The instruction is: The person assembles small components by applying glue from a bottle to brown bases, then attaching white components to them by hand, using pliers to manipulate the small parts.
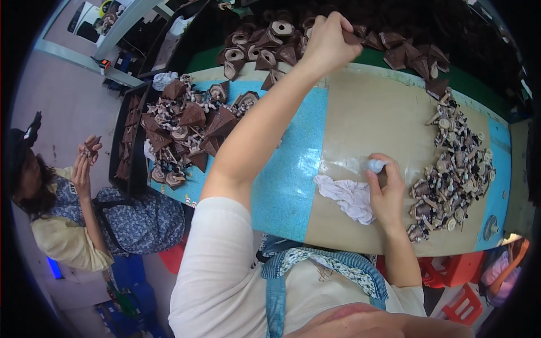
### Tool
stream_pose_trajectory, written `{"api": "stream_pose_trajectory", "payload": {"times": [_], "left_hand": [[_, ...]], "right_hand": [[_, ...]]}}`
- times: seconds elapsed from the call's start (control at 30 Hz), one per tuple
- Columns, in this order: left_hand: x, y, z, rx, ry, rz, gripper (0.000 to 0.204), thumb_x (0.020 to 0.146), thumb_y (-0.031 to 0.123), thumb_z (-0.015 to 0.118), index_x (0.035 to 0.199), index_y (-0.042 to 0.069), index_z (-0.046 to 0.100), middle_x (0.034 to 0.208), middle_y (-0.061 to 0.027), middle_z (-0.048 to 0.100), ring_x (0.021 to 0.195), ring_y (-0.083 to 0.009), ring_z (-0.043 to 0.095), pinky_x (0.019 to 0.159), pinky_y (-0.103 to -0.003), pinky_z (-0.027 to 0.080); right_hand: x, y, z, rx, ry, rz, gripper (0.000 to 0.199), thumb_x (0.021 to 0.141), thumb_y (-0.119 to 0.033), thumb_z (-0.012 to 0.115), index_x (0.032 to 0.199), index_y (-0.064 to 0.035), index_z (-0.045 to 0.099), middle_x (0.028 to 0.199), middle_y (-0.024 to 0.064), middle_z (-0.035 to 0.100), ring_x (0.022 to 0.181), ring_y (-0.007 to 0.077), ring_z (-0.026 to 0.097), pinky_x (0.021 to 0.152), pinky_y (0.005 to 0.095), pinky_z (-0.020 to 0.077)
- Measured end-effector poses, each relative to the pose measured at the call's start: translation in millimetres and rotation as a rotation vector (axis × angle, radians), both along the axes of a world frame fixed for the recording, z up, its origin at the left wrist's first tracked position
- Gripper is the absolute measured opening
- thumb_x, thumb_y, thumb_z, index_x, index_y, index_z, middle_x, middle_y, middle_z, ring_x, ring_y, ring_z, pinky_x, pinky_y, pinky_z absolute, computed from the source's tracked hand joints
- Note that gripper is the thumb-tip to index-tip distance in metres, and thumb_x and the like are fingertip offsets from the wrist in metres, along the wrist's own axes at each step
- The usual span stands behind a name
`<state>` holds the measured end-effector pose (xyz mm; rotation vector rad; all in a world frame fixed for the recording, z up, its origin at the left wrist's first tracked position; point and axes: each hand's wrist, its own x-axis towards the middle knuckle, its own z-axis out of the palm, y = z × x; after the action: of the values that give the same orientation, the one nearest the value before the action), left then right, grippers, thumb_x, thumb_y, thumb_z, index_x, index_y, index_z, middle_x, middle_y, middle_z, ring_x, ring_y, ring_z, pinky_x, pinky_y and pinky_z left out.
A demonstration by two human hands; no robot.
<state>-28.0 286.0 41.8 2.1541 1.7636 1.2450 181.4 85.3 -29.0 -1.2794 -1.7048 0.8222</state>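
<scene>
My left hand [331, 44] is stretched out to the far side of the table, its fingers curled around a brown roof-shaped piece [351, 38] at the pile's edge; the fingers partly hide it. Around it lie several brown roof-shaped pieces [282, 28], some turned over with pale undersides and a round hole. Nearer to me, my right hand [387, 197] is closed on a small pale squeeze bottle [376, 165], held between thumb and fingers. Just left of that hand, a crumpled white cloth [345, 197] lies on the brown table covering.
Small figure-like parts [451, 163] are heaped on the right. Another heap of brown roof pieces and pale figures [189, 121] covers the table's left side. Beyond it stands a black tray [127, 141]. A co-worker [84, 197] at the left holds a small brown piece.
</scene>
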Motion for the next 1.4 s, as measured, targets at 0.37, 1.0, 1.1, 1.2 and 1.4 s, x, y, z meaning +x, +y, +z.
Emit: {"api": "stream_pose_trajectory", "payload": {"times": [0.37, 1.0, 1.1, 1.2, 1.4], "left_hand": [[6, -205, -75, -0.132, 0.17, 0.008, 0.023, 0.09, 0.023, 0.058, 0.098, 0.002, 0.06, 0.096, -0.0173, 0.06, 0.085, -0.0377, 0.053, 0.076, -0.043, 0.044], [20, -289, -39, -0.578, -1.153, -0.495, 0.07, 0.071, 0.01, 0.081, 0.126, 0.0, 0.039, 0.113, -0.0095, 0.056, 0.107, -0.0169, 0.056, 0.094, -0.031, 0.045], [23, -291, -37, -0.616, -1.209, -0.484, 0.069, 0.071, 0.01, 0.081, 0.125, 0.0, 0.04, 0.113, -0.0088, 0.056, 0.107, -0.0162, 0.056, 0.093, -0.031, 0.045], [23, -291, -38, -0.612, -1.201, -0.499, 0.068, 0.071, 0.01, 0.081, 0.124, 0.0, 0.041, 0.112, -0.0086, 0.056, 0.106, -0.016, 0.056, 0.093, -0.031, 0.045], [21, -289, -40, -0.566, -1.094, -0.513, 0.067, 0.07, 0.011, 0.082, 0.123, 0.001, 0.042, 0.11, -0.0083, 0.057, 0.104, -0.0155, 0.057, 0.092, -0.03, 0.045]], "right_hand": [[13, -8, 23, -0.034, 0.247, -0.056, 0.029, 0.09, -0.008, 0.059, 0.117, 0.0014, 0.055, 0.089, 0.0078, 0.059, 0.083, 0.0162, 0.06, 0.075, 0.0281, 0.0483], [6, -52, 118, 0.363, -0.224, 0.365, 0.034, 0.065, 0.004, 0.075, 0.096, 0.0031, 0.064, 0.086, 0.0156, 0.066, 0.074, 0.0288, 0.063, 0.064, 0.0338, 0.0497], [3, -53, 121, 0.394, -0.246, 0.38, 0.034, 0.064, 0.005, 0.075, 0.096, 0.0029, 0.064, 0.086, 0.0157, 0.065, 0.07, 0.027, 0.062, 0.059, 0.0324, 0.0474], [2, -55, 121, 0.406, -0.277, 0.377, 0.036, 0.062, 0.004, 0.075, 0.096, 0.0027, 0.064, 0.085, 0.0154, 0.065, 0.068, 0.0262, 0.06, 0.057, 0.0322, 0.0457], [2, -56, 122, 0.429, -0.316, 0.378, 0.036, 0.061, 0.003, 0.074, 0.096, 0.0024, 0.064, 0.085, 0.0157, 0.065, 0.067, 0.0263, 0.06, 0.057, 0.0336, 0.0448]]}}
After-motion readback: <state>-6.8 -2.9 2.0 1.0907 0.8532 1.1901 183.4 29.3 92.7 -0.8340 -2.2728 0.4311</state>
